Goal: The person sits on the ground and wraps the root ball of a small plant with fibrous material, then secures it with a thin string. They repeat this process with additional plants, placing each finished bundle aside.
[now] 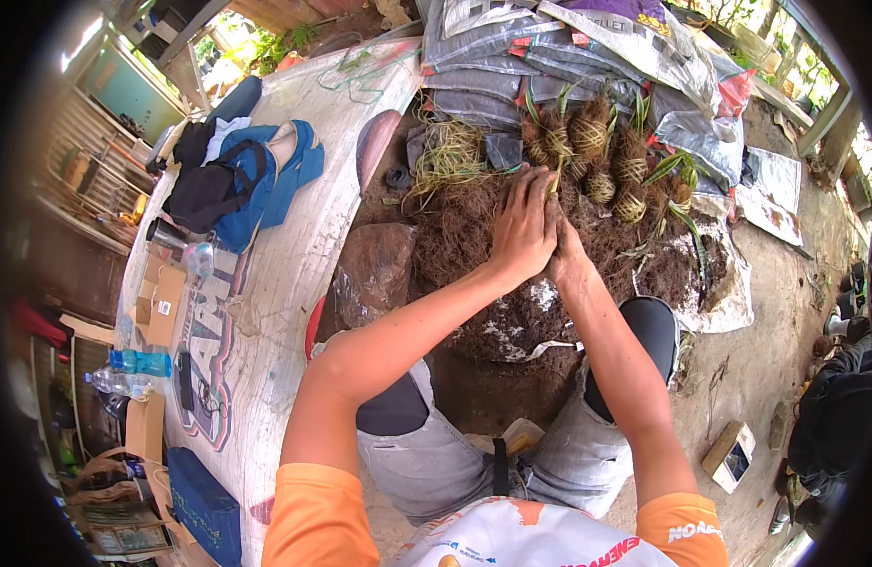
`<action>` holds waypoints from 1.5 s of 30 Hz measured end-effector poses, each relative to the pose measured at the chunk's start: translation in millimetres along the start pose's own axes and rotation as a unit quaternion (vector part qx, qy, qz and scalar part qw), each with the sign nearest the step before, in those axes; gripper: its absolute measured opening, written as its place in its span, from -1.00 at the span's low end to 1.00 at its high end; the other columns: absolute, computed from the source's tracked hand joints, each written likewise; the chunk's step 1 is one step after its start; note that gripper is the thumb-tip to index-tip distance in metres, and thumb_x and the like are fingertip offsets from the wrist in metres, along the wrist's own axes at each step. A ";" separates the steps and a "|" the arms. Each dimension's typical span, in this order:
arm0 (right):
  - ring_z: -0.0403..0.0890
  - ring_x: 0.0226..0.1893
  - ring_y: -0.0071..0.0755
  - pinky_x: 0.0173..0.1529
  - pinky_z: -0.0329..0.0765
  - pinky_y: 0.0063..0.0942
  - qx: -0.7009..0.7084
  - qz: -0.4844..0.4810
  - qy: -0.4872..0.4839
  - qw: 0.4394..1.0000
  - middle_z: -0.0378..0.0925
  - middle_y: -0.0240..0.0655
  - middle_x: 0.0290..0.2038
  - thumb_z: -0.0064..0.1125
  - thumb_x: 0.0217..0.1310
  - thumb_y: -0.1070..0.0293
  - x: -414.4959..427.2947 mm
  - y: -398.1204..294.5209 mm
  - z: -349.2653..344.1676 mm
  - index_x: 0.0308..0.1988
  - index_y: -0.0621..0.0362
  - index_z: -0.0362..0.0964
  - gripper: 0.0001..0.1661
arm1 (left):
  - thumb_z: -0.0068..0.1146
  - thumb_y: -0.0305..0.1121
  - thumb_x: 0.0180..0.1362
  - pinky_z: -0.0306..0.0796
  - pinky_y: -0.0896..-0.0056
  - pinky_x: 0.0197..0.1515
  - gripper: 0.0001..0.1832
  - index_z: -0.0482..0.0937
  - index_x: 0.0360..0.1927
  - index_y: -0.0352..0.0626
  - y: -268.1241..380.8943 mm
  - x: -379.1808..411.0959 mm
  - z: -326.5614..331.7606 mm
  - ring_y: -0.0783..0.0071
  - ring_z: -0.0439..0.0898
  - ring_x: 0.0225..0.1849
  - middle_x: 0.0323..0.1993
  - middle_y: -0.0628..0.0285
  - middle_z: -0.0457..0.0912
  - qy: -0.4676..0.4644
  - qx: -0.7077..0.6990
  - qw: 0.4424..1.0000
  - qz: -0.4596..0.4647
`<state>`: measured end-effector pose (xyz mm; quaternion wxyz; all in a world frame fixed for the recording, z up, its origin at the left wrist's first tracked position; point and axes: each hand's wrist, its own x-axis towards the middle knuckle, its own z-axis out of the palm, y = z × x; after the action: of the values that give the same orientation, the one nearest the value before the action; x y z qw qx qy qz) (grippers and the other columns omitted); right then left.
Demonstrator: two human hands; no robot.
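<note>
My left hand (pixel 526 225) and my right hand (pixel 566 248) are pressed palm to palm, fingers straight and pointing away from me. Dark soil stains both. A thin yellow-green strip (pixel 558 170) stands out between the fingertips; its lower part is hidden by the hands. Brown coconut fibre (pixel 453 237) lies loose under and left of them. Just beyond stand several fibre-wrapped root balls (pixel 589 135) bound with yellowish strips, some with green striped leaves like a snake plant's. A tangle of similar strips (pixel 450 152) lies to their left, next to a small black plastic pot (pixel 503 150).
Filled sacks (pixel 478 88) are stacked at the back. A white sack (pixel 733 283) with dark soil lies right, a clear plastic bag (pixel 375 269) left. The white board table (pixel 280 283) bears a blue bag (pixel 269 205), bottles and boxes. A phone (pixel 737 461) rests on a block; a person (pixel 836 418) is at far right.
</note>
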<state>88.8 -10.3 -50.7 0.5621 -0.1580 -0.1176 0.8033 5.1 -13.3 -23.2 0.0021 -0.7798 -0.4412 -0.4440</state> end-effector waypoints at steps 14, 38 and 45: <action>0.30 0.18 -0.25 0.25 0.29 -0.21 -0.051 0.002 0.061 0.997 0.11 -0.25 0.26 -0.33 0.41 0.09 1.5 -6.9 -28.7 0.32 -0.03 -0.11 -0.42 | -0.25 -0.77 0.00 0.15 0.12 0.30 -0.34 0.16 0.23 -0.10 -2.7 -4.6 1.5 -0.02 0.16 0.29 0.22 -0.03 0.15 -0.032 -0.241 0.968 -0.058; 0.44 0.03 -0.40 0.07 0.47 -0.42 -0.159 -0.048 0.020 0.986 0.36 -0.33 0.08 -0.19 0.38 0.17 -9.6 -3.2 -7.0 0.24 0.09 0.12 -0.49 | -0.24 -0.66 0.10 0.17 0.09 0.29 -0.39 0.11 0.28 -0.08 6.2 -6.1 -7.7 0.01 0.13 0.33 0.33 0.08 0.07 -0.017 -0.209 0.978 0.004; 0.41 0.06 -0.38 0.09 0.48 -0.41 -0.053 -0.041 0.020 0.998 0.32 -0.28 0.11 -0.14 0.35 0.14 -1.3 12.1 -27.0 0.19 0.07 0.19 -0.51 | -0.17 -0.45 0.21 0.07 0.03 0.34 -0.50 0.14 0.24 -0.17 0.8 0.2 -10.0 0.00 0.12 0.33 0.33 0.02 0.07 0.013 -0.160 0.983 0.087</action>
<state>89.2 -15.3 -79.8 0.5879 -0.1984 -0.1553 0.7687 -1.2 -17.7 -16.7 -0.0781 -0.7993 -0.2954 -0.5174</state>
